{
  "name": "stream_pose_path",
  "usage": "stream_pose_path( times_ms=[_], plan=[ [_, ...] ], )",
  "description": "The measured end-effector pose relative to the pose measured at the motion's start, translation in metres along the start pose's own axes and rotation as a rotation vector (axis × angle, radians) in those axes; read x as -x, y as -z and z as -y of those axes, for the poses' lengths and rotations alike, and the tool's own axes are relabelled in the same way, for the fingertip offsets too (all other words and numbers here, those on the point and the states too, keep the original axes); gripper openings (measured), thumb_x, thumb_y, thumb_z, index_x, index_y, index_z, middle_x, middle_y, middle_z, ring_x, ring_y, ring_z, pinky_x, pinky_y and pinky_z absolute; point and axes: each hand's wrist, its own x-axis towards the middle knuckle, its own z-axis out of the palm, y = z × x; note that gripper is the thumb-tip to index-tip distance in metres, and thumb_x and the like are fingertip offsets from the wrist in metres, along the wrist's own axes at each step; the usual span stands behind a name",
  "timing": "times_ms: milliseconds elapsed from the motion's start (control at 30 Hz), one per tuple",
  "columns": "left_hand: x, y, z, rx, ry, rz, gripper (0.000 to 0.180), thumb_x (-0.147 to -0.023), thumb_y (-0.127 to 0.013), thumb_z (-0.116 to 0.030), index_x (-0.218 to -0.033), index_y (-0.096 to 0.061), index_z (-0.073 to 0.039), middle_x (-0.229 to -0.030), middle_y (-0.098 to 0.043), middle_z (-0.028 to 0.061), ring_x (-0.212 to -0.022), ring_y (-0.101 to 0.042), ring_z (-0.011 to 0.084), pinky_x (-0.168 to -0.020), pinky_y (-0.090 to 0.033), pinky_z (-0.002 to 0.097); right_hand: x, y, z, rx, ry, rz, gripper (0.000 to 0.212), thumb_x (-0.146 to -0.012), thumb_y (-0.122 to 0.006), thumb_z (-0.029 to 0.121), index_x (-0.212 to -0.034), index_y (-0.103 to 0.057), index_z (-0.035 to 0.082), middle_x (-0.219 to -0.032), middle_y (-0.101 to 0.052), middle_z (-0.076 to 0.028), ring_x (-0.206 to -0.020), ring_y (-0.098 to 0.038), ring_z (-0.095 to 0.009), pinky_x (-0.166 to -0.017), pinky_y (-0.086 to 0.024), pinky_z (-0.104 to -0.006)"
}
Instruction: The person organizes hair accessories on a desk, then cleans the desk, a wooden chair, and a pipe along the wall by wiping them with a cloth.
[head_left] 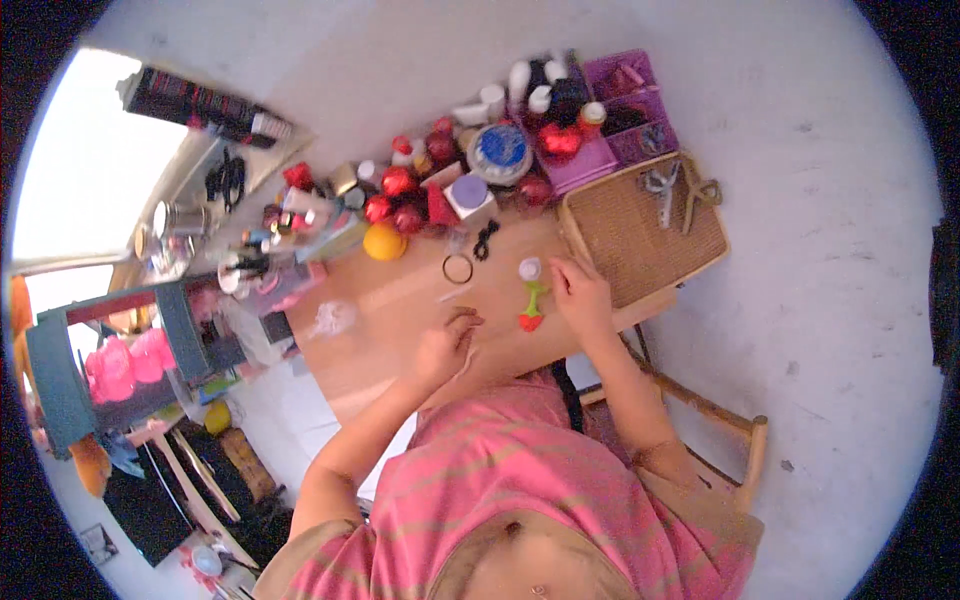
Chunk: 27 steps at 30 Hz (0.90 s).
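One green object (536,296), red lower end, right hand (582,296) narrow, left hand (446,343) half-curled

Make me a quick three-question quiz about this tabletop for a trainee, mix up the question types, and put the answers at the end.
1. Fill in the blank: the thin dark ring lies to the ____ of the black cord in the picture.

2. True or false: the yellow ball is farther left in the picture than the blue-topped round tub.

3. Which of these is nearest the person's right hand?
A) the thin dark ring
B) the green-stemmed piece with a red end
C) the black cord

Key: 1. left; 2. true; 3. B
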Motion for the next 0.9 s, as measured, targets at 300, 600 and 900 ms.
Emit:
stream_pose_path(
  times_ms=[300,600,900],
  plan=[
    [0.098,0.011,0.088,-0.132,0.377,0.131,0.022,-0.077,-0.057,-0.006,-0.099,-0.063,-0.004,-0.1,-0.06,0.0175,-0.089,-0.059,0.0372,-0.075,-0.049,0.0435,0.05,-0.065,0.004,0.478,-0.407,0.393,0.035,-0.074,-0.069,0.029,-0.1,-0.059,0.009,-0.089,-0.066,-0.019,-0.081,-0.064,-0.036,-0.072,-0.051,-0.0457],
    [0.06,0.034,0.048,0.047,0.175,0.145,0.028,-0.08,-0.057,-0.01,-0.108,-0.059,-0.007,-0.112,-0.056,0.0183,-0.091,-0.058,0.0386,-0.077,-0.049,0.0448,0.059,-0.098,-0.003,-0.459,-0.706,0.564,0.029,-0.083,-0.061,0.018,-0.108,-0.053,0.006,-0.084,-0.064,-0.009,-0.07,-0.065,-0.02,-0.055,-0.051,-0.0309],
    [0.012,0.015,0.034,0.207,-0.036,0.08,0.043,-0.08,-0.068,-0.02,-0.118,-0.054,-0.005,-0.12,-0.051,0.0188,-0.089,-0.062,0.0343,-0.073,-0.052,0.0412,0.062,-0.113,0.049,-1.103,-0.957,0.46,0.017,-0.089,-0.051,0.014,-0.103,-0.056,0.005,-0.09,-0.061,-0.007,-0.08,-0.062,-0.017,-0.062,-0.054,-0.029]
  ],
)
